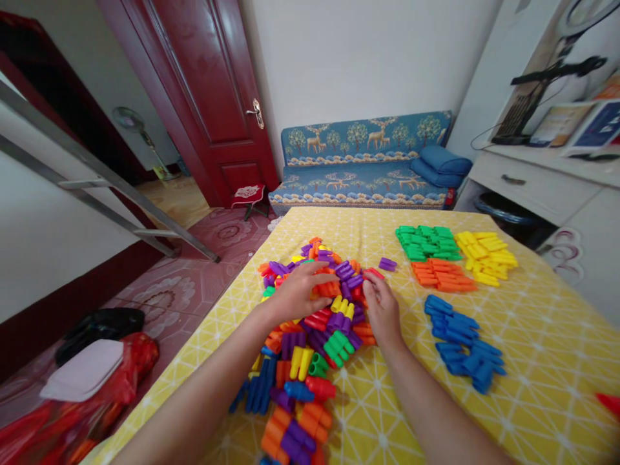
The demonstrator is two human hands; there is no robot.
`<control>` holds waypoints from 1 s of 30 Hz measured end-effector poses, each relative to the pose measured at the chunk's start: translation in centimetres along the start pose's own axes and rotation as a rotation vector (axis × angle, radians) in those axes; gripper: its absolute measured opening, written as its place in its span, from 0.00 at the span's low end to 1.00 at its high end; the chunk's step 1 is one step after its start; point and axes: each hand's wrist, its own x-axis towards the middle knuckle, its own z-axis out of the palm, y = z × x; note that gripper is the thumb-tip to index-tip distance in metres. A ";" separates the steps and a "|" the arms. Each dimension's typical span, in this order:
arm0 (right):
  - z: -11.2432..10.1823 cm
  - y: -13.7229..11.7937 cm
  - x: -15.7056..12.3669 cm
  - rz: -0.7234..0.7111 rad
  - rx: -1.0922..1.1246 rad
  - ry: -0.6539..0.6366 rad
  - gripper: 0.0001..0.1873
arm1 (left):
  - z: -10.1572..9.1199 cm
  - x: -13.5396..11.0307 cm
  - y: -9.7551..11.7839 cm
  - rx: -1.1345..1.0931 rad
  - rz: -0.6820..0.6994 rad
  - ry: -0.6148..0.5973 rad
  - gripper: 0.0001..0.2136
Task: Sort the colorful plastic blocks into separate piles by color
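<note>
A mixed pile of plastic building blocks (290, 339), shaped like joined bullets in purple, orange, red, yellow, green and blue, lies on the table in front of me. My left hand (303, 290) rests over the pile's upper part, its fingers apart around some orange blocks (327, 288); a firm grip on them does not show. At the pile's right edge my right hand (383, 305) has its thumb and fingers curled at a red block (374, 273), which shows past the fingertips. A single purple block (387, 264) lies just beyond that hand.
Sorted groups sit to the right: green blocks (426, 242), yellow blocks (487, 256), orange blocks (442, 276) and blue blocks (462, 339). A yellow patterned cloth (382, 420) covers the table. Behind stands a blue sofa (349, 177); a metal ladder (140, 205) leans at left.
</note>
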 end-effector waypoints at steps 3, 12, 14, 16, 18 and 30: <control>0.2 -0.1 -0.2 0.011 -0.007 -0.110 0.30 | 1.2 -3.2 1.8 0.012 -0.105 0.058 0.24; -0.1 -0.1 -0.4 -0.098 -0.103 -0.238 0.30 | 2.8 -1.1 2.5 0.201 -0.273 -0.071 0.30; -0.2 0.0 -0.4 -0.087 -0.107 -0.230 0.30 | 2.9 -0.1 2.0 0.246 -0.308 -0.106 0.32; -0.2 -0.1 -0.4 -0.078 -0.103 -0.241 0.29 | 3.0 0.7 1.5 0.268 -0.334 -0.137 0.34; -0.2 -0.2 -0.4 -0.086 -0.105 -0.265 0.29 | 3.1 1.3 1.0 0.256 -0.354 -0.160 0.35; 0.6 0.4 -0.5 -0.212 -0.255 -0.276 0.29 | 4.4 2.5 -0.6 -0.082 -0.274 0.109 0.22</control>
